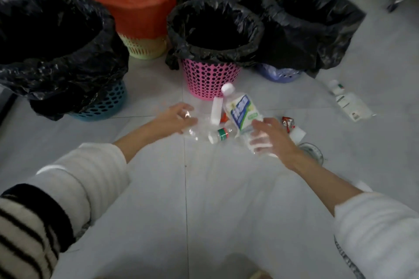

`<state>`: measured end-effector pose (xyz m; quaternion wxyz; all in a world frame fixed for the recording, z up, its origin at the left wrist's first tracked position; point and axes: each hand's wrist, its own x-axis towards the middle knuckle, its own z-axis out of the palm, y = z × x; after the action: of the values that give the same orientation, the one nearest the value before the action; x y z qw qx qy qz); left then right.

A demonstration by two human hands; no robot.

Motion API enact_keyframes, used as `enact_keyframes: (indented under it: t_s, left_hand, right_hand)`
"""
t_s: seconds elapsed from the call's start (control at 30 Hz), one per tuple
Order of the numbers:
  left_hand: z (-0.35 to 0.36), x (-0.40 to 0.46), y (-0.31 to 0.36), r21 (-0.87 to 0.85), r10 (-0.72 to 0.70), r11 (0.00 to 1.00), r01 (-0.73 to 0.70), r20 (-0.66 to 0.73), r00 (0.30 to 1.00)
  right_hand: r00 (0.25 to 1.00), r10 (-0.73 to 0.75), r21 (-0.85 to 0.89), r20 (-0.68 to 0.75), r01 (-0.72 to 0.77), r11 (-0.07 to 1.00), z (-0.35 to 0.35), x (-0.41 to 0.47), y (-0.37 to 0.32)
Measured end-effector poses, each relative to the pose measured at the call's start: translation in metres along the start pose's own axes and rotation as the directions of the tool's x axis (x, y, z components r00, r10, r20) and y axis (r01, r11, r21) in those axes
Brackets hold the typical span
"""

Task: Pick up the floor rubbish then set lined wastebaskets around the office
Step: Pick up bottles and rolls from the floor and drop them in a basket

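With the right hand (271,137) curled round the blue-labelled clear plastic bottle (241,110) and the left hand (175,118) gripping crumpled clear plastic (192,127) on the grey tiled floor (204,188), lift both cleanly and drop them into the black-lined pink perforated wastebasket (209,79) just beyond.

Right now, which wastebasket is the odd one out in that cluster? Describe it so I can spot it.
Look at the group of lined baskets on the floor beyond the hands. The yellow-green basket stands second from the left, behind the pink basket. It alone wears an orange liner; every neighbour has black.
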<state>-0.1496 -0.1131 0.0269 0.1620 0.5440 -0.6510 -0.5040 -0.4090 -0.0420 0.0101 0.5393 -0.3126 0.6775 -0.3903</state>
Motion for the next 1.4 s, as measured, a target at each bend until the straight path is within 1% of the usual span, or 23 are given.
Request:
enact_keyframes:
  t_s: [0.03, 0.07, 0.13, 0.17, 0.23, 0.3, 0.37, 0.47, 0.5, 0.63, 0.7, 0.8, 0.87, 0.93, 1.0, 1.1, 1.17, 1.23, 1.3, 1.33, 1.37, 1.4]
  left_hand:
    - [-0.006, 0.003, 0.014, -0.116, 0.000, 0.993, -0.008, -0.069, 0.998]
    - [-0.011, 0.009, 0.025, -0.235, -0.025, 0.972, -0.011, -0.147, 0.989]
    - [-0.020, 0.021, 0.046, -0.459, -0.135, 0.888, 0.006, -0.249, 0.959]
    - [-0.023, 0.026, 0.055, -0.537, -0.182, 0.843, 0.018, -0.253, 0.950]
    - [-0.029, 0.036, 0.074, -0.623, -0.203, 0.782, 0.032, -0.206, 0.957]
    - [-0.034, 0.044, 0.094, -0.651, -0.201, 0.758, 0.030, -0.189, 0.961]
    - [-0.037, 0.048, 0.115, -0.668, -0.240, 0.744, 0.033, -0.221, 0.945]
    - [-0.039, 0.060, 0.130, -0.683, -0.259, 0.730, 0.034, -0.229, 0.938]
    - [-0.041, 0.066, 0.132, -0.689, -0.268, 0.723, 0.044, -0.221, 0.938]
    - [-0.050, 0.086, 0.131, -0.712, -0.323, 0.691, 0.124, -0.151, 0.934]
    - [-0.053, 0.093, 0.132, -0.754, -0.311, 0.648, 0.106, -0.135, 0.941]
    - [-0.057, 0.101, 0.131, -0.796, -0.285, 0.602, 0.068, -0.135, 0.949]
    - [-0.056, 0.103, 0.131, -0.792, -0.260, 0.607, 0.066, -0.119, 0.958]
    - [-0.053, 0.104, 0.130, -0.758, -0.247, 0.649, 0.067, -0.126, 0.961]
    - [-0.049, 0.103, 0.127, -0.715, -0.238, 0.697, 0.053, -0.161, 0.958]
    - [-0.036, 0.097, 0.120, -0.618, -0.203, 0.786, -0.002, -0.262, 0.943]
    - [-0.018, 0.091, 0.110, -0.487, -0.130, 0.872, -0.043, -0.316, 0.940]
    - [0.006, 0.084, 0.096, -0.318, -0.028, 0.945, -0.073, -0.300, 0.954]
    - [0.031, 0.079, 0.074, -0.048, 0.088, 0.994, -0.099, -0.199, 0.976]
    - [0.043, 0.077, 0.062, 0.090, 0.110, 0.991, -0.099, -0.133, 0.985]
    - [0.053, 0.076, 0.050, 0.193, 0.108, 0.977, -0.090, -0.085, 0.990]
    - [0.062, 0.076, 0.039, 0.262, 0.089, 0.962, -0.075, -0.041, 0.995]
  right_hand:
    - [1.000, -0.030, 0.074, -0.006, 0.031, 0.997, -0.003, 0.002, -0.009]
    - [0.998, -0.062, 0.111, -0.013, 0.063, 0.992, -0.003, 0.003, -0.020]
    - [0.994, -0.108, 0.113, -0.006, 0.108, 0.988, 0.001, 0.005, -0.041]
    - [0.992, -0.123, 0.135, 0.022, 0.119, 0.984, 0.006, 0.005, -0.052]
    - [0.985, -0.139, 0.275, 0.103, 0.106, 0.956, 0.016, 0.010, -0.074]
    - [0.976, -0.137, 0.406, 0.171, 0.057, 0.912, 0.025, 0.017, -0.096]
    - [0.967, -0.121, 0.496, 0.224, -0.006, 0.869, 0.034, 0.022, -0.118]
    - [0.947, -0.097, 0.653, 0.306, -0.135, 0.745, 0.044, 0.024, -0.144]
    - [0.949, -0.094, 0.676, 0.301, -0.143, 0.723, 0.046, 0.025, -0.151]
    - [0.976, -0.038, 0.689, 0.216, -0.125, 0.714, 0.046, 0.039, -0.165]
    - [0.979, -0.006, 0.712, 0.202, -0.142, 0.688, 0.046, 0.049, -0.167]
    - [0.984, -0.024, 0.748, 0.176, -0.118, 0.654, 0.048, 0.056, -0.172]
    - [0.987, -0.050, 0.767, 0.151, -0.085, 0.636, 0.050, 0.059, -0.175]
    - [0.990, -0.062, 0.770, 0.130, -0.061, 0.635, 0.052, 0.062, -0.174]
    - [0.989, -0.064, 0.744, 0.131, -0.055, 0.666, 0.052, 0.065, -0.168]
    - [0.992, -0.038, 0.646, 0.120, -0.049, 0.762, 0.049, 0.065, -0.154]
    - [0.994, -0.011, 0.568, 0.113, -0.055, 0.821, 0.044, 0.057, -0.139]
    - [0.996, 0.026, 0.429, 0.085, -0.060, 0.901, 0.035, 0.051, -0.121]
    - [0.998, 0.060, 0.240, 0.005, -0.059, 0.969, 0.022, 0.047, -0.094]
    - [0.997, 0.064, 0.119, -0.040, -0.059, 0.991, 0.013, 0.047, -0.078]
    - [0.994, 0.040, -0.084, -0.098, -0.048, 0.995, 0.006, 0.050, -0.062]
    - [0.988, -0.017, -0.357, -0.153, -0.039, 0.933, -0.003, 0.051, -0.044]
